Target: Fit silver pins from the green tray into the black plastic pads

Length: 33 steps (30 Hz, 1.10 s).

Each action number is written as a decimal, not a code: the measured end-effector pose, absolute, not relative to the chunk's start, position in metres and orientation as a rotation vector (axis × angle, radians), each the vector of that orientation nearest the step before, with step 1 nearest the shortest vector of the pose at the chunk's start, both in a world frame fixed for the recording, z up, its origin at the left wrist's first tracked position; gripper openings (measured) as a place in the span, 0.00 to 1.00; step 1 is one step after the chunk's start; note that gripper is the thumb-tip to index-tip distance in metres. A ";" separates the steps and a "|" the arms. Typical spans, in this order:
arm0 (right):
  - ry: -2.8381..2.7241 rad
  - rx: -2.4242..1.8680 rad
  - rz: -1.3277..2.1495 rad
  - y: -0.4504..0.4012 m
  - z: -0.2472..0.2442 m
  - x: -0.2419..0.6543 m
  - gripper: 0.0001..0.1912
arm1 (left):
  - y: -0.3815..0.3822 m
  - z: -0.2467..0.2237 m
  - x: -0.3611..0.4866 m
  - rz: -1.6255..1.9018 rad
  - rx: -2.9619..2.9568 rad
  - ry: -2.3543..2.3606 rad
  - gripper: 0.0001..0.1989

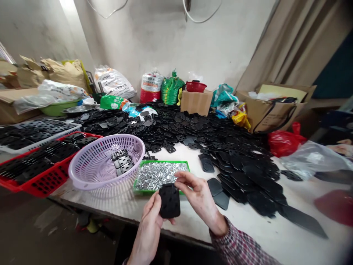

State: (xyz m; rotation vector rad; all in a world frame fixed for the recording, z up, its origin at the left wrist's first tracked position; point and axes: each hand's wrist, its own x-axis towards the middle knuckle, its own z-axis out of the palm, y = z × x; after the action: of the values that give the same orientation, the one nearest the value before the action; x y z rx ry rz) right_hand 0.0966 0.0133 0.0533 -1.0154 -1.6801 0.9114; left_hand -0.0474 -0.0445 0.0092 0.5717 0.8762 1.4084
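Above the table's front edge, my left hand (150, 222) grips a black perforated plate (170, 201) with rounded corners, thumb on its left side. My right hand (197, 195) pinches thumb and fingertips together at the plate's top right corner; whatever lies between them is too small to make out. Just behind the plate stands a green tray (138, 191) full of small silver rivets (157, 175). A lilac basket (82, 176) left of it holds several black perforated plates (122, 162).
Black plates are heaped across the table (190, 158), with stacks (242, 173) reaching down the right side. A red basket (48, 182) and a white basket (74, 127) of plates stand left. Behind are a cardboard box (195, 103) and sacks (151, 88); a red bag (285, 141) lies right.
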 end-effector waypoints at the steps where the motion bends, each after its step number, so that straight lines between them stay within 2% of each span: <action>1: -1.581 -1.024 0.990 0.014 0.053 0.095 0.05 | -0.045 0.010 -0.048 1.388 0.540 0.774 0.14; 4: -1.484 -1.005 1.074 0.012 0.052 0.091 0.05 | -0.048 0.005 -0.052 1.289 0.513 0.558 0.13; 14: -1.551 -0.913 0.863 -0.009 0.039 0.089 0.06 | -0.060 -0.016 -0.054 1.259 0.506 0.358 0.17; 23: -1.818 -0.876 0.946 0.006 0.035 0.074 0.15 | -0.059 -0.035 -0.086 1.345 0.360 0.390 0.17; 25: -1.905 -0.956 0.856 0.024 0.039 0.069 0.14 | -0.057 -0.031 -0.091 1.384 0.302 0.410 0.18; 29: -2.396 -1.255 0.438 0.056 0.039 0.055 0.10 | -0.053 -0.017 -0.093 1.462 0.247 0.570 0.19; 33: -2.524 -1.346 0.329 0.068 0.030 0.040 0.08 | -0.049 -0.005 -0.090 1.560 0.356 0.760 0.19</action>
State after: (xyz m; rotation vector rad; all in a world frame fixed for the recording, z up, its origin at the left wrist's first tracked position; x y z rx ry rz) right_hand 0.0397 0.0676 0.0300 -1.3461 -2.5235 0.3293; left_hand -0.0896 -0.0491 -0.0050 0.3560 0.7602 1.5599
